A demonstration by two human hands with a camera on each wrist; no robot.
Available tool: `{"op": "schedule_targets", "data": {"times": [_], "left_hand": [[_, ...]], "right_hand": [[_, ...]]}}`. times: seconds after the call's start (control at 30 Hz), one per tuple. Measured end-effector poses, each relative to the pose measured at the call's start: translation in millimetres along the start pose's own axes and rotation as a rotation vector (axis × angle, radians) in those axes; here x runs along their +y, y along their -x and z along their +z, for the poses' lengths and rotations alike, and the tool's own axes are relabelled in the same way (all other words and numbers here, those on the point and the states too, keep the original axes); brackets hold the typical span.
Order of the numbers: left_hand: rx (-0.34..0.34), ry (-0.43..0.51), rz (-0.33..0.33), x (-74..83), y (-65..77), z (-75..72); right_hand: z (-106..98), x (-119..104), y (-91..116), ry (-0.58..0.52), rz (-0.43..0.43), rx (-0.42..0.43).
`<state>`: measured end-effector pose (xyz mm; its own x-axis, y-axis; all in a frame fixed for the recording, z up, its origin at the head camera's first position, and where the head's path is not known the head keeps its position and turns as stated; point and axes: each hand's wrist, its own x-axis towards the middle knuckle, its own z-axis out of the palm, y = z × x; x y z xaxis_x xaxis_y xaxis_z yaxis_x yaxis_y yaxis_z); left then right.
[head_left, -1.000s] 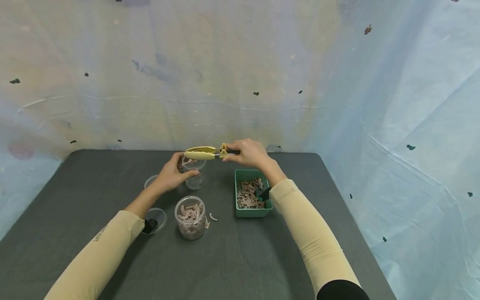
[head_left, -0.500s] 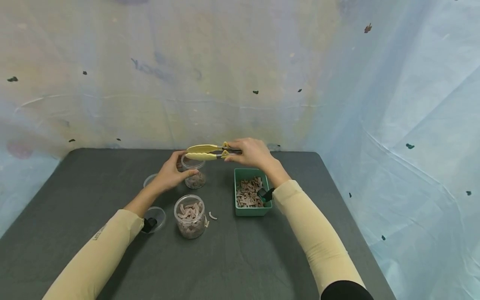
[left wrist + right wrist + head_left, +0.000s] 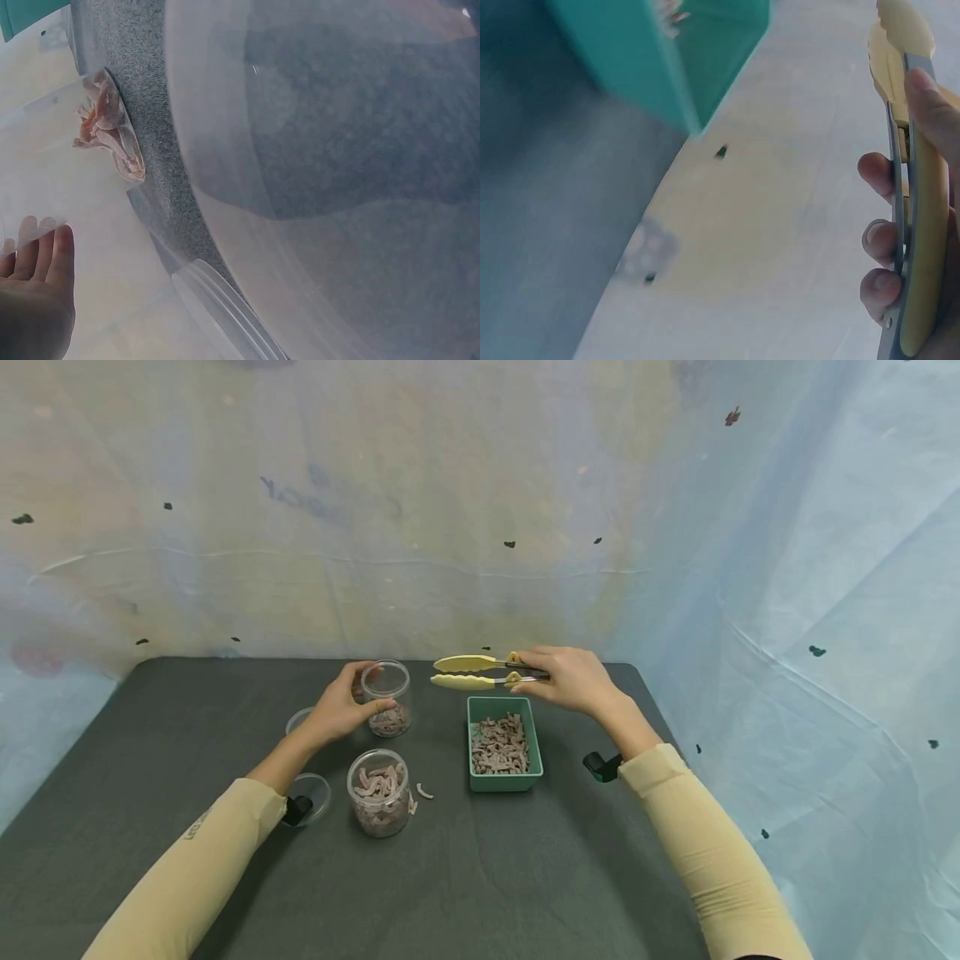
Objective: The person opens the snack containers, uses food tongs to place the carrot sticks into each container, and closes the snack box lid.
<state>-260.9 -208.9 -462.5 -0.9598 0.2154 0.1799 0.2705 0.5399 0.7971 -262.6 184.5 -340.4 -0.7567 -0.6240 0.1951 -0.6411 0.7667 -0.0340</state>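
My left hand [image 3: 341,710] holds the far clear jar [image 3: 401,689], thumb in front and fingers behind the rim. Pale pinkish-brown curved strips [image 3: 105,124] lie in its bottom. In the right wrist view, my right hand [image 3: 945,202] grips metal tongs with yellow tips [image 3: 907,30]. Seen from the head, the tongs [image 3: 465,682] are level and spread apart, nothing between them, just above and behind the far rim of a green tub [image 3: 501,783]. Many similar strips fill the tub's bottom. A nearer clear jar [image 3: 381,814] is well filled with strips.
Two loose strips [image 3: 424,791] lie on the dark table [image 3: 465,877] beside the near jar. A clear round lid [image 3: 321,789] lies under my left wrist, another clear rim [image 3: 296,720] behind my forearm. A plastic sheet [image 3: 450,485] hangs behind the table.
Strips have dropped from the tongs into the far jar as the tongs spread. My right hand then carried the tongs rightward, off the jar to the tub. My left hand stayed put.
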Motion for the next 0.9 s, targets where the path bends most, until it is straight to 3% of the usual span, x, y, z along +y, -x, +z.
{"op": "schedule_targets", "data": {"times": [0.17,0.4,0.63,0.9], "left_hand": [[-0.012,0.002,-0.019,-2.3,2.4,-1.5],[-0.015,0.011,-0.024,-1.2,3.8,-2.4],[-0.013,0.019,-0.016,0.4,4.5,-1.8],[-0.013,0.024,-0.004,0.9,3.3,0.3]], "right_hand": [[-5.7,16.9,22.6,0.058,-0.042,-0.037],[-17.6,31.3,37.4,0.093,-0.062,-0.189],[-28.9,25.5,32.1,0.141,-0.091,-0.381],[-30.3,13.4,17.9,0.226,-0.122,-0.538]]}}
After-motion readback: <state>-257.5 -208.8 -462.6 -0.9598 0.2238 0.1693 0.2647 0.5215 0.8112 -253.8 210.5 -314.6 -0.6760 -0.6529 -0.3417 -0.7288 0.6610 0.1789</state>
